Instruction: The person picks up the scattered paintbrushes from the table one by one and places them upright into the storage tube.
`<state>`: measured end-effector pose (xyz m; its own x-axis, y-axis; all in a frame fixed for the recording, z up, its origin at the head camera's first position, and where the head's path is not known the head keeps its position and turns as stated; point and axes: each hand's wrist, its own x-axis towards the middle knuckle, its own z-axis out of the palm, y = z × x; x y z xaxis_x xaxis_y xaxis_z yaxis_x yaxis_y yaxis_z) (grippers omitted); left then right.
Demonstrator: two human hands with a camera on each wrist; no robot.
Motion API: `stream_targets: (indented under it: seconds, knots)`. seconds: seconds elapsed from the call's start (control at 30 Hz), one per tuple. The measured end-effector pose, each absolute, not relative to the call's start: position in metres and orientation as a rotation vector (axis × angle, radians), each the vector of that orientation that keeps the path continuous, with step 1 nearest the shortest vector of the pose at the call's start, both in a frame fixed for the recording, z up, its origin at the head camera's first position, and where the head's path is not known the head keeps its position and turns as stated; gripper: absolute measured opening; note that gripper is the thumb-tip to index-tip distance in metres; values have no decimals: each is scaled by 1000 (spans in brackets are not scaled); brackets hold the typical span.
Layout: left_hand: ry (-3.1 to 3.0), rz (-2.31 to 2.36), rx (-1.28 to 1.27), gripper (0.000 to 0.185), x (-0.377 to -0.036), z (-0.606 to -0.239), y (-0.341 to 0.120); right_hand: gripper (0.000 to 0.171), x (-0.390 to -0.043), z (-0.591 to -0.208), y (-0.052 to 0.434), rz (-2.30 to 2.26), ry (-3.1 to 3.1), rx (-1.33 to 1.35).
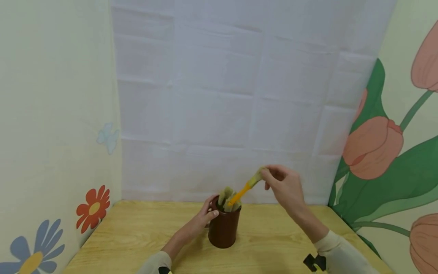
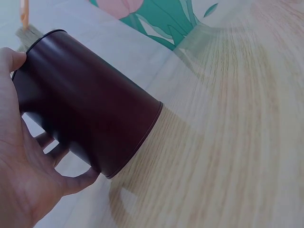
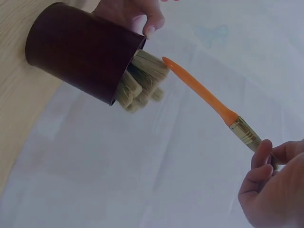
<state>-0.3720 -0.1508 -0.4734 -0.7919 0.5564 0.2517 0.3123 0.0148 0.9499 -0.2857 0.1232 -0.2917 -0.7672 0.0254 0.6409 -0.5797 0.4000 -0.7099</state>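
Our right hand (image 1: 285,186) pinches the orange-handled brush (image 1: 244,190) at its bristle end, handle tip at the cup's rim. Our left hand (image 1: 202,219) grips the brown cup (image 1: 224,228) upright on the surface (image 1: 273,243). We should guide the handle between the standing brushes (image 3: 142,80).

Orange-handled brush (image 1: 243,191), dark brown cup (image 1: 224,228)

Orange-handled brush (image 1: 243,190) tilts handle-down over upright dark-brown cup (image 1: 224,228) of brushes.
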Motion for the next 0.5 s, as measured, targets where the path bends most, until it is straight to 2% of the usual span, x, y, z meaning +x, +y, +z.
stream_targets:
  seconds: [0.5]
  knots:
    - [2078, 1876, 909, 67, -372, -474, -151, 14, -319, -313, 75, 1135, -2062, 684]
